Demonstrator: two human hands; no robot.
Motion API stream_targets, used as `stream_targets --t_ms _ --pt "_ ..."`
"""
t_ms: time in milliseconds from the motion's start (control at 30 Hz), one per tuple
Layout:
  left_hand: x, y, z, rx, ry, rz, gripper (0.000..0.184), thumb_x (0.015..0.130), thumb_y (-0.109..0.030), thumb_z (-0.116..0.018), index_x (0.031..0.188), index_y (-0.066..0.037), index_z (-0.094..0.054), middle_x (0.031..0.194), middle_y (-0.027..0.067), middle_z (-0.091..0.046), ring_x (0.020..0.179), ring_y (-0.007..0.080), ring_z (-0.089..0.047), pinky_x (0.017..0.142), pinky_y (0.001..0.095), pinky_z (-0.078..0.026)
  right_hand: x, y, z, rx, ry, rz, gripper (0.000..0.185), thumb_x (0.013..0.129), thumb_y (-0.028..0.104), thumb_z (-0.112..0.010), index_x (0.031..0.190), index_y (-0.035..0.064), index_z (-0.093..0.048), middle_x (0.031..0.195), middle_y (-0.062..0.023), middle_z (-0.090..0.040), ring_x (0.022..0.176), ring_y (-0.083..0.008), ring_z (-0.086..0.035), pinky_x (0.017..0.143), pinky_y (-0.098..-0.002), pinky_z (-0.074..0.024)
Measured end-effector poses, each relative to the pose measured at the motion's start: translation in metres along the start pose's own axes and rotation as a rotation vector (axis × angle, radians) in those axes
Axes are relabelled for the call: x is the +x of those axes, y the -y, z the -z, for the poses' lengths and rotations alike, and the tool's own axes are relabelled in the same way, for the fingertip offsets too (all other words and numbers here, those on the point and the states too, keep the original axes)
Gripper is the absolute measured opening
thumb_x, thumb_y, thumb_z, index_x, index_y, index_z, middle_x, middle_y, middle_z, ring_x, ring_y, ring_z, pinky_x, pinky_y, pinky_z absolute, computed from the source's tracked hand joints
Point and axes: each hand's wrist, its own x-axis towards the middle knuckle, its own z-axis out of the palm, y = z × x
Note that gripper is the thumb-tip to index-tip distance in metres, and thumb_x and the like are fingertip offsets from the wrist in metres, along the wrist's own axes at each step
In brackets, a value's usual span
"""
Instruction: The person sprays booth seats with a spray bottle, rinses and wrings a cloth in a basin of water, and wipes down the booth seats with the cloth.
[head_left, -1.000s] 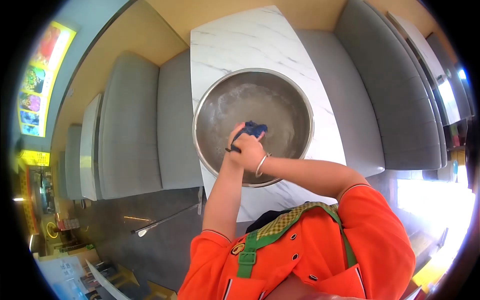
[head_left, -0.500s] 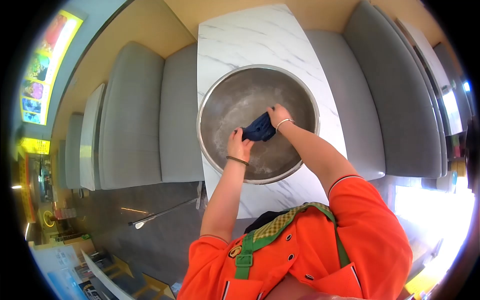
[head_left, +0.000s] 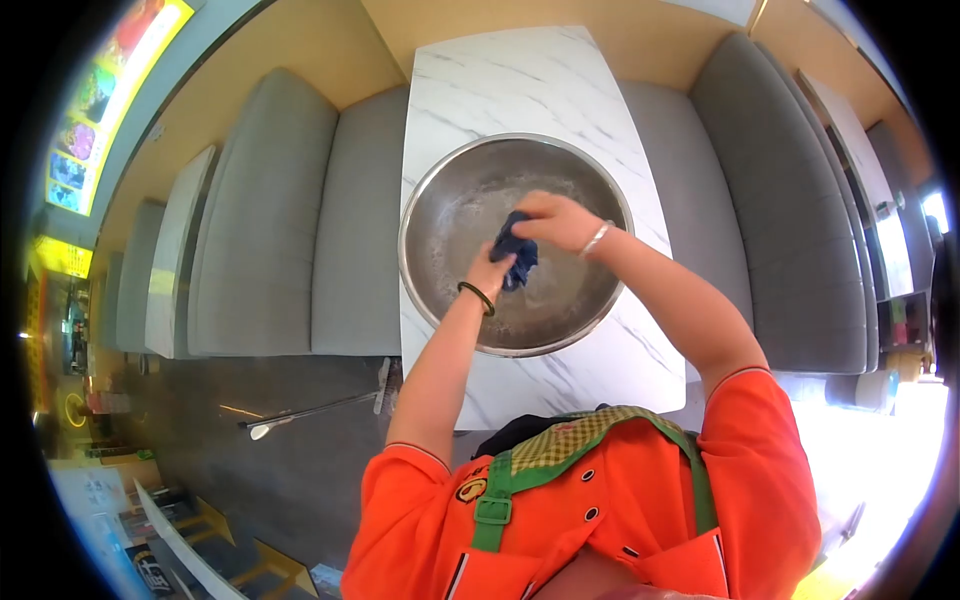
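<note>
A dark blue cloth point(head_left: 518, 262) is bunched between my two hands, above the inside of a large round metal basin point(head_left: 433, 190). My left hand point(head_left: 489, 270) grips its lower left side, fingers closed round it. From the upper right, my right hand point(head_left: 556, 220) pinches the top of the cloth, its fingers partly bent over it. Whitish wet-looking marks show on the basin's inner surface. I cannot tell how much liquid is in it.
The basin stands on a white marble-patterned table point(head_left: 520, 80). Grey padded benches flank it, one on the left point(head_left: 360, 230) and one on the right point(head_left: 695, 190). A long thin handled tool point(head_left: 300, 412) lies low at the left, over the dark floor point(head_left: 200, 390).
My hands have come closer together. The cloth, stretched out slantwise before, is now bunched and hangs more upright. My right hand has turned over the top of it. The view has shifted slightly.
</note>
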Motion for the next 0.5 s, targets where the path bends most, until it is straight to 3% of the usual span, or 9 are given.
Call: stream_targets --t_ms 33,133,200,233,267,333,400,467,500 --pt "-0.005 -0.021 -0.004 -0.104 -0.063 0.037 0.036 0.077 0.002 -0.054 0.111 0.002 -0.043 0.101 0.0129 -0.055 0.089 0.0212 -0.057 0.079 0.0308 -0.047 -0.010 -0.007 0.004 -0.004 0.002 0.003 0.039 0.078 0.033 -0.056 0.096 -0.0018 -0.056 0.095 -0.0149 -0.056 0.084 -0.0264 -0.052 0.077 -0.0382 -0.0433" --pt "-0.020 -0.074 -0.007 -0.307 -0.073 0.033 0.035 0.075 0.008 -0.045 0.109 0.004 -0.042 0.101 0.0160 -0.054 0.090 0.0247 -0.057 0.080 0.0345 -0.047 -0.031 -0.045 -0.011 0.805 -0.308 -0.591 0.040 0.081 0.030 -0.055 0.102 -0.0041 -0.055 0.104 -0.0168 -0.055 0.104 -0.0263 -0.050 0.081 -0.0385 -0.0432" --pt "-0.022 -0.087 -0.007 -0.411 0.231 -0.066 0.041 0.069 0.011 -0.041 0.110 0.007 -0.041 0.104 0.0177 -0.053 0.095 0.0257 -0.055 0.084 0.0365 -0.046 -0.031 -0.066 -0.035 1.265 -0.325 -1.159 0.043 0.085 0.035 -0.052 0.104 -0.0042 -0.053 0.106 -0.0168 -0.056 0.103 -0.0244 -0.052 0.086 -0.0381 -0.0428" --pt "-0.027 -0.095 -0.011 -0.459 0.316 -0.013 0.047 0.064 0.011 -0.039 0.111 0.007 -0.041 0.105 0.0178 -0.052 0.098 0.0267 -0.053 0.087 0.0382 -0.044 -0.023 -0.063 -0.044 1.467 -0.388 -1.200 0.043 0.086 0.035 -0.051 0.108 -0.0010 -0.051 0.110 -0.0165 -0.055 0.102 -0.0263 -0.053 0.088 -0.0395 -0.0436" --pt "-0.029 -0.101 -0.013 -0.461 0.324 -0.015 0.047 0.064 0.011 -0.039 0.111 0.007 -0.041 0.105 0.0178 -0.052 0.098 0.0267 -0.053 0.087 0.0382 -0.044 -0.018 -0.067 -0.050 1.462 -0.396 -1.196 0.043 0.086 0.035 -0.051 0.108 -0.0010 -0.051 0.110 -0.0165 -0.055 0.102 -0.0263 -0.053 0.088 -0.0395 -0.0436" --pt "-0.032 -0.106 -0.008 -0.674 0.519 0.257 0.049 0.066 0.009 -0.041 0.115 0.007 -0.040 0.107 0.0186 -0.051 0.099 0.0263 -0.053 0.088 0.0387 -0.043 -0.010 -0.074 -0.060 1.735 -0.164 -0.571 0.047 0.086 0.037 -0.050 0.115 0.0007 -0.047 0.114 -0.0163 -0.053 0.102 -0.0270 -0.054 0.087 -0.0398 -0.0441" --pt "-0.013 -0.094 0.005 -0.605 0.571 0.266 0.047 0.068 0.004 -0.046 0.115 0.007 -0.041 0.110 0.0182 -0.051 0.100 0.0259 -0.053 0.088 0.0385 -0.043 -0.005 -0.048 -0.048 1.734 -0.081 -0.527 0.045 0.083 0.032 -0.056 0.116 0.0020 -0.047 0.113 -0.0143 -0.054 0.100 -0.0235 -0.054 0.085 -0.0363 -0.0445" --pt "0.002 -0.087 0.000 0.123 -0.004 0.279 0.047 0.071 0.000 -0.048 0.117 0.008 -0.040 0.113 0.0193 -0.050 0.100 0.0267 -0.053 0.088 0.0403 -0.042 -0.004 -0.015 -0.047 0.968 0.166 -0.486 0.042 0.079 0.017 -0.061 0.116 0.0016 -0.047 0.102 -0.0103 -0.058 0.093 -0.0195 -0.056 0.080 -0.0307 -0.0464" --pt "0.001 -0.082 -0.006 0.110 -0.017 0.281 0.047 0.071 0.000 -0.048 0.117 0.008 -0.040 0.113 0.0193 -0.050 0.100 0.0267 -0.053 0.088 0.0403 -0.042 0.003 -0.022 -0.063 0.781 -0.016 -0.554 0.044 0.073 0.004 -0.064 0.114 0.0017 -0.048 0.095 -0.0086 -0.059 0.088 -0.0177 -0.057 0.071 -0.0296 -0.0484"
